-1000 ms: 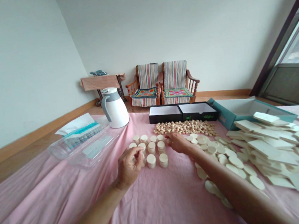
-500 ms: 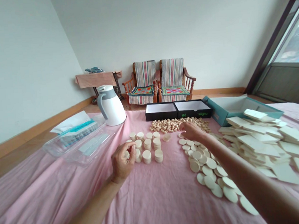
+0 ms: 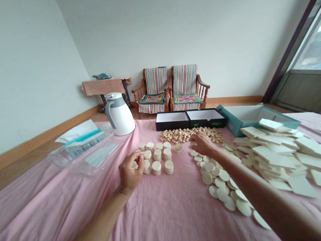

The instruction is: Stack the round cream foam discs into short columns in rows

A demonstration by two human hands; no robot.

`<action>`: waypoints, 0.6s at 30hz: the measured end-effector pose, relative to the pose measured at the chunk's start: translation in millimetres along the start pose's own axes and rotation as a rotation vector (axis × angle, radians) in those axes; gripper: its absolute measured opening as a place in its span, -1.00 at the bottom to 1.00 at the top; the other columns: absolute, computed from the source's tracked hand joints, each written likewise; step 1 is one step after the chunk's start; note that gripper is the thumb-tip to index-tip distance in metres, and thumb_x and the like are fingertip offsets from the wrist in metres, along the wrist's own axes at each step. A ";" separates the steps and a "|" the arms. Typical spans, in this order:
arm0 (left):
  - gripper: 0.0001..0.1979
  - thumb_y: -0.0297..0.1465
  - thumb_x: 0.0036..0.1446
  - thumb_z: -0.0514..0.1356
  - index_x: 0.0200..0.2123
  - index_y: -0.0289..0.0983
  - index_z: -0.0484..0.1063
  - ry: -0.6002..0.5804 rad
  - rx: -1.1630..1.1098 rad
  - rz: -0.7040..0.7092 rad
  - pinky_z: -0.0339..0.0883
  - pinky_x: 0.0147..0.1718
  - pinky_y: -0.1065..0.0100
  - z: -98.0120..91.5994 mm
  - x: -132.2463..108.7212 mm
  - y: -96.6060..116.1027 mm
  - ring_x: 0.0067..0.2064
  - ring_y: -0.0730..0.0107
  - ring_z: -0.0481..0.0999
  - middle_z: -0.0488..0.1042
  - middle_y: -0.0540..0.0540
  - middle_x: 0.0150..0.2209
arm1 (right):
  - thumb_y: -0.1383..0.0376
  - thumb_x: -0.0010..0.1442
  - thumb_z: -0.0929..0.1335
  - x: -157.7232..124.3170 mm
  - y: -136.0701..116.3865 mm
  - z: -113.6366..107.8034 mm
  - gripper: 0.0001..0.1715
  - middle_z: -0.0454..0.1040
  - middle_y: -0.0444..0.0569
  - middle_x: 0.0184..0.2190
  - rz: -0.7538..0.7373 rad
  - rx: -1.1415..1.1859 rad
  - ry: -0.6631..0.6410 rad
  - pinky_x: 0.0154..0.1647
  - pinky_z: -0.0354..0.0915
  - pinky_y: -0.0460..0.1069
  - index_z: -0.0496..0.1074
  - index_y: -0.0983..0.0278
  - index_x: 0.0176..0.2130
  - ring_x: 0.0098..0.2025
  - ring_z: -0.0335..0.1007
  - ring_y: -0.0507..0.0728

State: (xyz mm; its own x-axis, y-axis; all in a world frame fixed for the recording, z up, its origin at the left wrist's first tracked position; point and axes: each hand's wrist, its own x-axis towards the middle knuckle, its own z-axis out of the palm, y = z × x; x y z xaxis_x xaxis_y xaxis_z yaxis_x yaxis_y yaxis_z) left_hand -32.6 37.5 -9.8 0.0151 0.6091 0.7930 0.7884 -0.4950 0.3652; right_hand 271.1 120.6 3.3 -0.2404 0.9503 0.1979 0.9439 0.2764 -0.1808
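Observation:
My left hand [image 3: 130, 172] is beside the left end of several short stacks of pale round wooden discs [image 3: 156, 167]. Its fingers curve, thumb and forefinger a little apart, and part of a stack shows through the gap. My right hand [image 3: 202, 143] reaches to the far end of a spread of loose discs [image 3: 220, 182], close to a heap of small round wooden beads [image 3: 175, 136]. Its fingers are pinched downward on a pale disc [image 3: 193, 143], mostly covered by them. A single darker, see-through round piece [image 3: 178, 148] lies between the stacks and this hand.
Square pale boards [image 3: 276, 155] are heaped at the right, before a teal box [image 3: 239, 123]. Two joined black trays [image 3: 174, 125] stand behind the beads. A white jug [image 3: 122, 116] and a clear plastic package [image 3: 87, 157] are at the left on the pink cloth [image 3: 163, 214].
My right hand has shifted slightly left and down, its fingers lower at the disc. My left hand stays by the stacks, its thumb and forefinger slightly farther apart. The view has moved a little.

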 end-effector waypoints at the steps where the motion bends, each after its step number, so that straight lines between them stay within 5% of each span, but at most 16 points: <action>1: -0.85 -0.40 0.14 0.10 -0.28 -0.28 0.46 -0.003 0.000 -0.001 0.39 -0.31 0.43 0.1 -0.2 -0.1 -0.34 0.40 0.53 0.55 -0.05 -0.37 | 0.39 0.01 0.30 1.1 -5.6 0.3 -0.78 0.46 0.03 -0.32 -0.037 0.028 0.021 -0.23 0.15 -0.08 0.45 0.32 -0.28 -0.22 0.33 0.11; 5: -0.85 -0.41 0.14 0.09 -0.28 -0.28 0.46 -0.008 -0.002 0.001 0.39 -0.29 0.43 -0.5 -0.5 0.2 -0.35 0.41 0.52 0.55 -0.06 -0.35 | 0.41 -0.01 0.30 8.3 -29.7 7.3 -0.73 0.43 0.01 -0.29 -0.202 0.178 0.099 -0.18 0.15 -0.08 0.44 0.32 -0.24 -0.20 0.30 0.10; 11: -0.84 -0.40 0.15 0.09 -0.27 -0.27 0.45 -0.007 -0.023 -0.004 0.40 -0.29 0.41 -1.6 0.3 1.1 -0.35 0.40 0.52 0.55 -0.07 -0.34 | 0.35 0.01 0.32 12.4 -42.0 14.7 -0.70 0.43 0.04 -0.23 -0.232 0.234 0.094 -0.15 0.17 -0.05 0.41 0.32 -0.18 -0.18 0.31 0.11; 18: -0.85 -0.43 0.14 0.10 -0.26 -0.28 0.46 -0.007 -0.046 0.003 0.39 -0.29 0.43 -2.5 1.2 2.8 -0.36 0.42 0.50 0.55 -0.06 -0.34 | 0.44 0.08 0.20 -2.7 -43.4 9.9 -0.60 0.50 0.08 -0.32 0.144 0.105 0.027 -0.40 0.10 -0.05 0.33 0.31 -0.06 -0.30 0.41 0.16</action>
State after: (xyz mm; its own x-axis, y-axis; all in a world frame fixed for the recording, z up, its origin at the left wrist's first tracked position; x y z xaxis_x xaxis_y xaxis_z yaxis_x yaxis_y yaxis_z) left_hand -32.0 35.3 -6.6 0.0220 0.6118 0.7907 0.7591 -0.5249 0.3850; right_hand 228.6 107.4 1.1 -0.0972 0.9773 0.1881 0.9388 0.1528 -0.3087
